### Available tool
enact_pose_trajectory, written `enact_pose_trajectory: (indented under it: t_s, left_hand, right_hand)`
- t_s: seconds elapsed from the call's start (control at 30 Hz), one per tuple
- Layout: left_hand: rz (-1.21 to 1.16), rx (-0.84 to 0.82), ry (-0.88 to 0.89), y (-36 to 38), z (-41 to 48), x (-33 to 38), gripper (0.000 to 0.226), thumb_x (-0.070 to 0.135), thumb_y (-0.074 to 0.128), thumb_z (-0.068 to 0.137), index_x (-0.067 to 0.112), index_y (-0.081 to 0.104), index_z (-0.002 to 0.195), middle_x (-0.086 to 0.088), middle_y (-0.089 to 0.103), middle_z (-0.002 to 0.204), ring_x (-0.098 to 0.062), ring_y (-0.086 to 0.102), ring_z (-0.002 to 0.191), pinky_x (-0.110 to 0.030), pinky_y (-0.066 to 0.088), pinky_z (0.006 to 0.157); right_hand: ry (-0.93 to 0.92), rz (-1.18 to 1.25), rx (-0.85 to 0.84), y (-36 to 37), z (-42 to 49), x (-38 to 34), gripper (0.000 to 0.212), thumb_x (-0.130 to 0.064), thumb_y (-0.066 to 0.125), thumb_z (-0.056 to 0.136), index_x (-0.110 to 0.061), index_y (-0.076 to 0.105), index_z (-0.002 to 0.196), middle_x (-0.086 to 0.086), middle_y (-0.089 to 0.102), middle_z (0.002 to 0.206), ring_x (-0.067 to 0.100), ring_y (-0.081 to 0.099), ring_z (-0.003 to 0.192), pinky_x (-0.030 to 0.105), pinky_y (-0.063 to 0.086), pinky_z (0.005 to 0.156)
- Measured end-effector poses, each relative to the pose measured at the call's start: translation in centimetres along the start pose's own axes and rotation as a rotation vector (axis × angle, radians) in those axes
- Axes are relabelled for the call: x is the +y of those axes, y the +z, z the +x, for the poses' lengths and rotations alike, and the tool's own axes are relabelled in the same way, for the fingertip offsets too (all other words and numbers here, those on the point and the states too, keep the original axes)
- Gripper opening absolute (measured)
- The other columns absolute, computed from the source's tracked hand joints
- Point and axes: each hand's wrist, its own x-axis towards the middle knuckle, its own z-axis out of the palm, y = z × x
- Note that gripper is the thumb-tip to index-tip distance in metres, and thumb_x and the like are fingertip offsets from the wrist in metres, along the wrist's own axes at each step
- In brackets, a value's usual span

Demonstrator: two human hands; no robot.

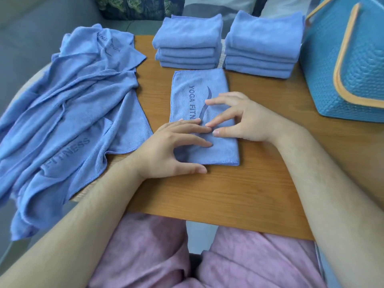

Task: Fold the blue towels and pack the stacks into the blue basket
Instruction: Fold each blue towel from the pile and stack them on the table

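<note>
Contents hidden: blue basket (332, 59), table's (228, 194) right edge.
Splayed wide, my left hand (172, 146) and right hand (239, 119) press the towel (197, 94).

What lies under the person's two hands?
A partly folded blue towel, flat on the wooden table. The left hand and right hand rest on its near half, covering the end of its printed lettering. The table beneath it is hidden.
</note>
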Motion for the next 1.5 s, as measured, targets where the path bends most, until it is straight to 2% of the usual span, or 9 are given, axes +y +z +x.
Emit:
enact_pose_trajectory:
  t_s: [0.23,0.37,0.5,0.7,0.87,1.07,1.3,1.4,1.5]
  left_hand:
    - [0.066,0.187,0.080,0.5,0.2,-0.2,0.020,0.029,0.082,0.085,0.015,0.079,0.098,0.000,0.067,0.113,-0.023,0.061,0.103,-0.037,0.044,0.097]
    - [0.054,0.261,0.055,0.7,0.4,0.0,0.013,0.022,0.080,0.086,0.013,0.079,0.095,0.004,0.072,0.100,-0.019,0.064,0.092,-0.036,0.049,0.088]
    - [-0.071,0.287,-0.064,0.4,0.3,-0.1,0.013,0.023,0.079,0.088,0.015,0.077,0.097,0.006,0.073,0.092,-0.018,0.066,0.090,-0.041,0.051,0.082]
    - [-0.116,0.286,-0.117,0.4,0.4,-0.1,0.013,0.029,0.077,0.089,0.018,0.075,0.096,0.009,0.071,0.089,-0.017,0.065,0.088,-0.039,0.050,0.077]
    - [-0.036,0.304,-0.100,-0.1,-0.1,0.2,0.056,0.058,0.079,0.076,0.027,0.063,0.120,0.021,0.061,0.110,-0.009,0.059,0.108,-0.027,0.043,0.096]
    - [-0.386,0.438,-0.197,0.2,-0.5,-0.2,0.049,0.009,0.068,0.086,0.027,0.052,0.129,0.003,0.065,0.097,-0.013,0.061,0.089,-0.021,0.047,0.078]
    - [-0.745,0.569,-0.199,-0.2,-0.1,-0.3,0.032,0.021,0.062,0.100,0.033,0.056,0.129,-0.010,0.074,0.085,-0.014,0.063,0.073,-0.024,0.048,0.065]
    - [-0.648,0.590,-0.303,-0.7,1.6,-1.0,0.025,0.031,0.060,0.100,0.032,0.056,0.125,-0.020,0.061,0.068,-0.021,0.046,0.056,-0.030,0.035,0.054]
    - [-0.536,0.611,-0.366,-1.6,4.0,-2.2,0.017,0.032,0.056,0.102,0.035,0.056,0.119,-0.003,0.034,0.051,-0.017,0.027,0.043,-0.023,0.023,0.041]
  right_hand:
    - [0.028,0.086,-0.065,-1.5,-0.9,-2.2,0.016,-0.038,0.086,0.078,-0.037,0.078,0.093,-0.016,0.062,0.105,0.005,0.046,0.107,0.021,0.037,0.096]
    - [0.128,0.141,-0.342,-2.7,-1.9,-3.3,0.055,-0.062,0.086,0.061,-0.051,0.066,0.110,-0.030,0.057,0.108,-0.010,0.053,0.092,0.017,0.039,0.079]
    - [0.136,0.095,-0.483,-2.2,-2.3,-2.9,0.074,-0.028,0.093,0.067,-0.055,0.050,0.120,-0.031,0.049,0.114,-0.012,0.047,0.110,0.009,0.035,0.084]
    - [0.116,0.287,-0.319,-2.1,-2.1,-2.3,0.030,-0.016,0.077,0.089,-0.035,0.066,0.109,-0.022,0.065,0.094,-0.007,0.054,0.072,0.011,0.044,0.071]
    - [0.140,0.393,-0.113,-2.1,-1.6,-1.9,0.011,-0.014,0.066,0.098,-0.015,0.067,0.109,0.019,0.070,0.106,0.020,0.055,0.087,0.047,0.049,0.083]
    - [0.200,0.580,-0.005,-2.6,-1.6,-1.4,0.014,-0.013,0.068,0.095,-0.012,0.068,0.110,0.017,0.070,0.097,0.027,0.057,0.084,0.039,0.050,0.074]
    - [0.144,0.836,-0.095,-3.6,-2.1,-1.2,0.038,-0.014,0.075,0.084,-0.034,0.050,0.104,0.026,0.059,0.088,0.020,0.054,0.063,0.028,0.052,0.053]
    - [0.148,0.801,0.063,-3.3,-1.6,-0.9,0.027,-0.014,0.074,0.088,-0.026,0.051,0.094,0.015,0.063,0.080,0.016,0.052,0.062,0.025,0.049,0.051]
    - [0.186,0.736,0.301,-2.2,-0.8,-0.1,0.027,-0.013,0.072,0.093,-0.025,0.053,0.078,0.000,0.059,0.068,0.015,0.047,0.061,0.025,0.043,0.052]
